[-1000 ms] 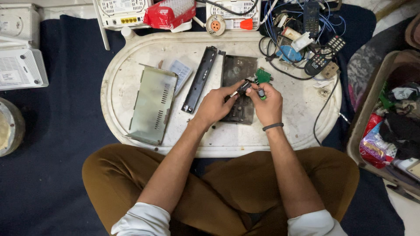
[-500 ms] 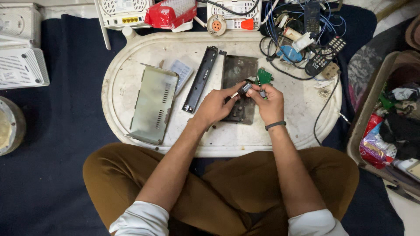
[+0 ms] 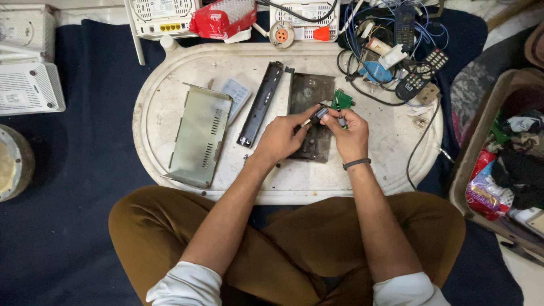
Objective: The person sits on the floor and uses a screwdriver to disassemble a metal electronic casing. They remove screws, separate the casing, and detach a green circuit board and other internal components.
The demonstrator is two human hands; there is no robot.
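Both hands were closed narrowly: the left hand (image 3: 281,137) and right hand (image 3: 349,131) pinched a small dark part (image 3: 321,113) between them, above the dark base plate (image 3: 310,117).

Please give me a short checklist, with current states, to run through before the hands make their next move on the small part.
1. Both hands on the small dark part: ok, left hand and right hand pinch it together.
2. Green circuit board in sight: ok, just beyond the right hand.
3. Dark base plate flat on the white oval tray: ok.
4. Metal cover and black front strip set aside: ok, left of the hands.
5. Cables away from the hands: ok.
6. Part's connection to the board: cannot tell, fingers hide it.
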